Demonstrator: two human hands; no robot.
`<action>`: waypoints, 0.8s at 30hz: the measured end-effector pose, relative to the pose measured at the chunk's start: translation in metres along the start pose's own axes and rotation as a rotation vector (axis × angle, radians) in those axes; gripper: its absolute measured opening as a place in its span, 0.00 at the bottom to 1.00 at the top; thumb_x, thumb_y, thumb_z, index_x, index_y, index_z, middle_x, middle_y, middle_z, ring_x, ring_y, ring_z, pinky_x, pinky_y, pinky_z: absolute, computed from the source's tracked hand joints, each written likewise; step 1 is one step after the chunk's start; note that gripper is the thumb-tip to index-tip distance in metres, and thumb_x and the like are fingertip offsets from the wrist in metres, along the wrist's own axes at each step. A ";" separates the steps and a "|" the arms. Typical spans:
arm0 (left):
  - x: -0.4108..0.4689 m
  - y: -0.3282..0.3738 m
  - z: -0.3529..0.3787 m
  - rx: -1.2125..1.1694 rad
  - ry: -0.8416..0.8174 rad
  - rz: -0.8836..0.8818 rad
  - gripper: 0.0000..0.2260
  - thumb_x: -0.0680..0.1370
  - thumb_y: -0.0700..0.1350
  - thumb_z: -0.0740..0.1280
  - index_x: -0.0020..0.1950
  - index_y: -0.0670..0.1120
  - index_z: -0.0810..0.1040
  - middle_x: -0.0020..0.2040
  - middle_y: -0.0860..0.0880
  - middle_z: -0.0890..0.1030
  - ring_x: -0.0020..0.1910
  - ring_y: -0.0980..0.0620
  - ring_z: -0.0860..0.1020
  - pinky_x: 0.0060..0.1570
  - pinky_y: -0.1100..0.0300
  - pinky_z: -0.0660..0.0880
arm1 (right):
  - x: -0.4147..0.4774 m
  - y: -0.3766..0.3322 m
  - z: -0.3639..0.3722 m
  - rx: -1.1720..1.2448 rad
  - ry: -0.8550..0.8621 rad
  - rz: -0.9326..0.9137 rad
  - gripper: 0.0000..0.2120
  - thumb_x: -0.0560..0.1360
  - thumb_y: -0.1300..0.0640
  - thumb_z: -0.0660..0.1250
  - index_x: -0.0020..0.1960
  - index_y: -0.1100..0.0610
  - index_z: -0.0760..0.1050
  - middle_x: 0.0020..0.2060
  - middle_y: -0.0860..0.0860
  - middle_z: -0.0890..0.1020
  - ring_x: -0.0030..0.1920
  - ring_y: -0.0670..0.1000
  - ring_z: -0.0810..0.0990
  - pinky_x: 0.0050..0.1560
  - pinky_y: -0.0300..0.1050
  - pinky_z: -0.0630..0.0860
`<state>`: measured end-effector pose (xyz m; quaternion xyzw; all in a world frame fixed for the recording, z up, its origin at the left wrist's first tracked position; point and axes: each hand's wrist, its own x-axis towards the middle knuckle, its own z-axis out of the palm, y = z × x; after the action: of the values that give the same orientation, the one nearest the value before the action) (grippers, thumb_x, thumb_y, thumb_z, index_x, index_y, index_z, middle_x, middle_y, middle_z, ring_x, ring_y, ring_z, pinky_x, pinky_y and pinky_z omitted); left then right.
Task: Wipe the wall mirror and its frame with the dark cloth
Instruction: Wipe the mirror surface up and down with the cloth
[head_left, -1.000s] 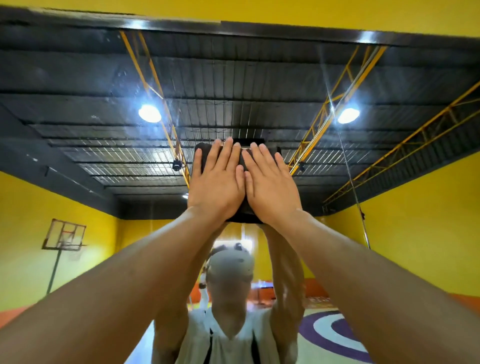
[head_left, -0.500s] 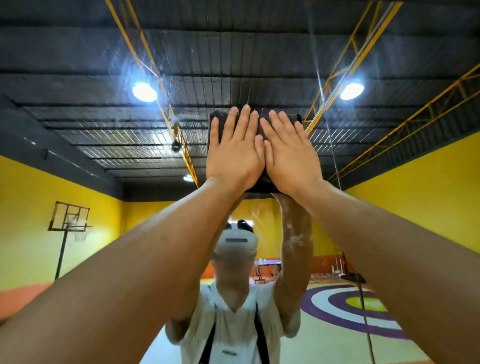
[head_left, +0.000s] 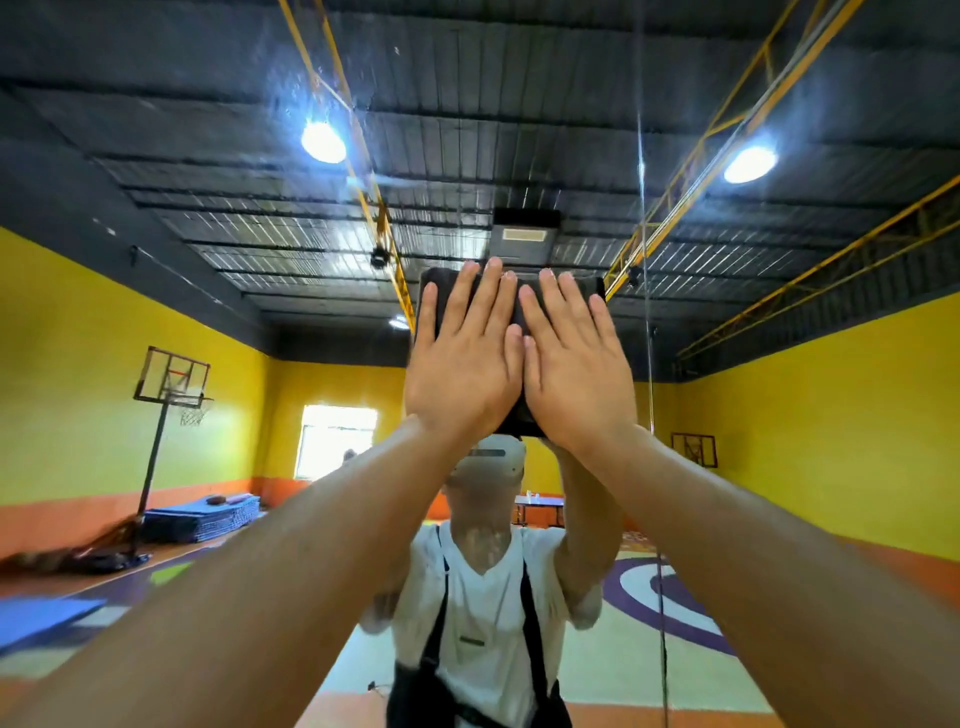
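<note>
The left hand (head_left: 462, 364) and right hand (head_left: 576, 369) lie side by side on the dark folded cloth (head_left: 592, 291), which lies between them and the large glass wall mirror (head_left: 208, 156). Right of the right hand runs a thin vertical line (head_left: 644, 208), possibly a panel joint.

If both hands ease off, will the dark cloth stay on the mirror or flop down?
It probably drops: only the flat left hand and right hand pin the dark cloth to the upright mirror. It looks folded into a pad, so it is likely soft, light and easy to slide.

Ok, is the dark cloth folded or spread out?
Folded, seemingly: the dark cloth is a compact straight-edged rectangle barely wider than the left hand and right hand pressing it on the wall mirror.
</note>
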<state>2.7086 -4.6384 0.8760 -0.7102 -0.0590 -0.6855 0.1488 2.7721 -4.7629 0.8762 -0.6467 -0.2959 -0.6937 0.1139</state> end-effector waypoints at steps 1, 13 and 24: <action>-0.005 0.000 0.000 0.002 -0.007 0.005 0.27 0.86 0.54 0.41 0.85 0.49 0.52 0.85 0.51 0.50 0.84 0.51 0.44 0.81 0.43 0.44 | -0.006 -0.002 0.000 0.001 -0.007 0.003 0.27 0.87 0.49 0.43 0.84 0.54 0.55 0.83 0.54 0.55 0.83 0.52 0.48 0.82 0.56 0.48; -0.080 0.008 -0.005 -0.019 -0.029 0.043 0.26 0.87 0.52 0.46 0.85 0.46 0.53 0.85 0.48 0.51 0.84 0.49 0.46 0.82 0.44 0.44 | -0.076 -0.018 -0.004 0.008 -0.062 -0.035 0.28 0.87 0.48 0.42 0.84 0.55 0.51 0.84 0.55 0.52 0.84 0.53 0.46 0.82 0.57 0.49; -0.143 0.013 -0.009 -0.024 -0.089 0.069 0.26 0.87 0.51 0.47 0.85 0.46 0.53 0.85 0.47 0.51 0.84 0.47 0.47 0.82 0.43 0.48 | -0.140 -0.037 -0.007 0.034 -0.108 -0.019 0.28 0.87 0.49 0.44 0.84 0.58 0.50 0.84 0.57 0.49 0.84 0.55 0.45 0.82 0.58 0.49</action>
<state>2.6965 -4.6360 0.7332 -0.7434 -0.0328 -0.6484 0.1609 2.7657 -4.7691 0.7312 -0.6783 -0.3196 -0.6536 0.1022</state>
